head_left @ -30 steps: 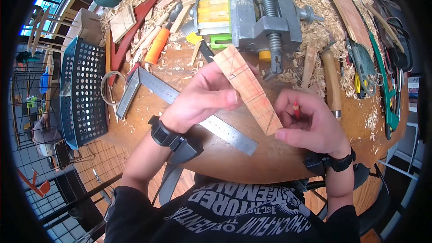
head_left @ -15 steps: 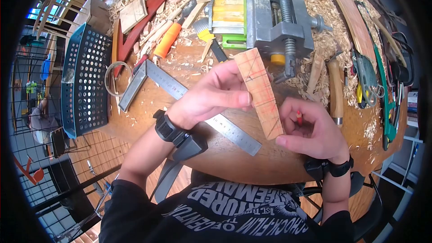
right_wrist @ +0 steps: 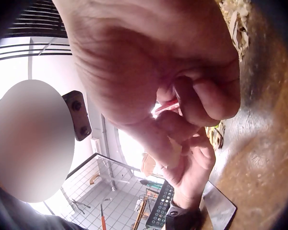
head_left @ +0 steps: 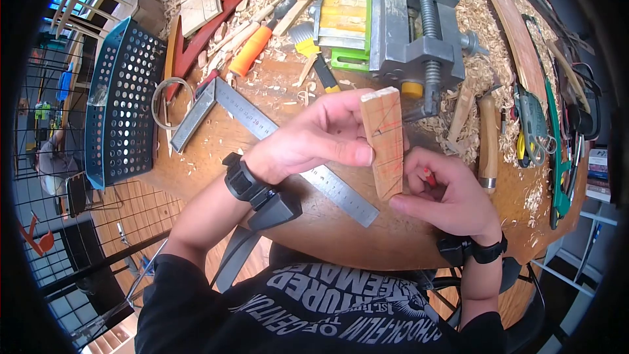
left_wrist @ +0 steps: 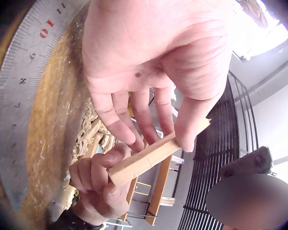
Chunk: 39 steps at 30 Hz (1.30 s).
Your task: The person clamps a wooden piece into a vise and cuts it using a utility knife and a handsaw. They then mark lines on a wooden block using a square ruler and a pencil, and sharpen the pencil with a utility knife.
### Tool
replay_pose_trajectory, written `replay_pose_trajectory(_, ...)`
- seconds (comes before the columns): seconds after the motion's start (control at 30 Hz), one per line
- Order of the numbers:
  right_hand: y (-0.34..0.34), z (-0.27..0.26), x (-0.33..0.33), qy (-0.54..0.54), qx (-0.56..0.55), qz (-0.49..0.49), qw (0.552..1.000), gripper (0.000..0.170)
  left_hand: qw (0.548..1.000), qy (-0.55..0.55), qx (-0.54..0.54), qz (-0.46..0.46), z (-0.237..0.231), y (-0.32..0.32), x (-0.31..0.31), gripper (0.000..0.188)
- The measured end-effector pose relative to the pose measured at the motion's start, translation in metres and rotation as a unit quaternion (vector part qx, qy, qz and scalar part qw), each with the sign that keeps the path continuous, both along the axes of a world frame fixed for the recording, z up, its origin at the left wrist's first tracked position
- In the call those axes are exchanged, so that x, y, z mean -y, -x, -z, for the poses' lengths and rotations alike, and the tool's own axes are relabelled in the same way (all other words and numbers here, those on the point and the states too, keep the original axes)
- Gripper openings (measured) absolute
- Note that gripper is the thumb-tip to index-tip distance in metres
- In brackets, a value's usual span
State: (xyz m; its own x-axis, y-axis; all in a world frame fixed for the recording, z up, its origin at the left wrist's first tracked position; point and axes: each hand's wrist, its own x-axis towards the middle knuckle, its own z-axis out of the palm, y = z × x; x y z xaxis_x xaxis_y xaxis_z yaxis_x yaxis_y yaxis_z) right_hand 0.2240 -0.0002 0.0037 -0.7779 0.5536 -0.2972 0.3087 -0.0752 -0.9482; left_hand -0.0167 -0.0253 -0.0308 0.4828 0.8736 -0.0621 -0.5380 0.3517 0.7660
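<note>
A small wooden block [head_left: 385, 144], marked with red and dark pencil lines, is held up over the bench between both hands. My left hand [head_left: 314, 141] grips its upper part, thumb across the lined face and fingers behind. At the lower end, my right hand [head_left: 452, 196] pinches a corner between thumb and forefinger. A red pencil [head_left: 428, 176] is tucked in the right hand's curled fingers, most of its length hidden. In the left wrist view the block [left_wrist: 144, 164] shows a narrow plain edge. Beneath the left hand lies a steel try square [head_left: 337, 195] with its graduated blade slanting across the bench.
A metal vise [head_left: 416, 33] stands at the back among wood shavings. Orange-handled tool [head_left: 251, 50], brush [head_left: 314, 52] and tape ring [head_left: 172, 103] lie left of it. A perforated basket [head_left: 124, 105] flanks the left edge; a wooden handle [head_left: 488, 137] and scissors [head_left: 540, 147] lie right.
The block has turned more upright, its top end now showing, and its lower end has shifted slightly left with the right hand. The head view has shifted, so the bench items appear further right.
</note>
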Motion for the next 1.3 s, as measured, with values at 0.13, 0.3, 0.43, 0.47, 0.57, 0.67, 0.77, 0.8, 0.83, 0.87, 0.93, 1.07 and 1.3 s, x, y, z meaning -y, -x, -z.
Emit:
replay_pose_trajectory(0.13,0.001,0.001,0.000,-0.008,0.012,0.008,1.000,0.023,0.999,-0.024,0.021,0.021,0.000,-0.001,-0.001,0.049)
replay_pose_trajectory(0.3,0.002,0.003,0.002,-0.043,0.025,0.037,0.998,0.023,0.999,-0.026,0.013,0.034,0.004,0.000,0.001,0.048)
replay_pose_trajectory(0.43,0.005,0.003,0.004,-0.072,0.044,0.056,0.995,0.023,0.995,-0.064,0.040,0.064,0.001,-0.002,0.000,0.044)
replay_pose_trajectory(0.47,0.005,0.003,0.005,-0.070,0.045,0.056,0.995,0.023,0.995,-0.061,0.041,0.064,0.002,-0.002,0.000,0.044)
replay_pose_trajectory(0.57,0.005,0.006,0.005,-0.085,0.042,0.070,0.993,0.022,0.994,-0.086,0.045,0.051,0.009,-0.003,-0.001,0.040)
replay_pose_trajectory(0.67,0.005,0.008,0.004,-0.072,0.009,0.083,0.994,0.021,0.986,-0.131,0.079,0.070,0.012,-0.003,-0.003,0.043)
replay_pose_trajectory(0.77,0.007,0.004,0.005,-0.077,0.023,0.086,0.993,0.016,0.985,-0.145,0.071,0.067,0.009,-0.003,-0.002,0.042)
replay_pose_trajectory(0.8,0.008,0.004,0.005,-0.077,0.021,0.089,0.993,0.014,0.988,-0.136,0.046,0.057,0.006,-0.003,-0.001,0.039)
replay_pose_trajectory(0.83,0.009,0.004,0.005,-0.075,0.020,0.092,0.993,0.013,0.991,-0.127,0.022,0.048,0.004,-0.003,0.000,0.036)
replay_pose_trajectory(0.87,0.008,0.004,0.005,-0.074,0.020,0.092,0.993,0.013,0.991,-0.125,0.022,0.048,0.003,-0.003,0.000,0.036)
replay_pose_trajectory(0.93,0.007,0.005,0.006,-0.073,0.017,0.091,0.993,0.011,0.990,-0.127,0.014,0.054,0.002,-0.003,-0.001,0.034)
replay_pose_trajectory(1.07,0.007,0.003,0.005,-0.074,0.024,0.089,0.993,0.011,0.989,-0.135,0.012,0.062,0.002,-0.003,-0.001,0.033)
replay_pose_trajectory(1.3,0.007,0.004,0.005,-0.069,0.015,0.086,0.994,0.011,0.989,-0.128,0.012,0.073,0.000,-0.002,-0.001,0.032)
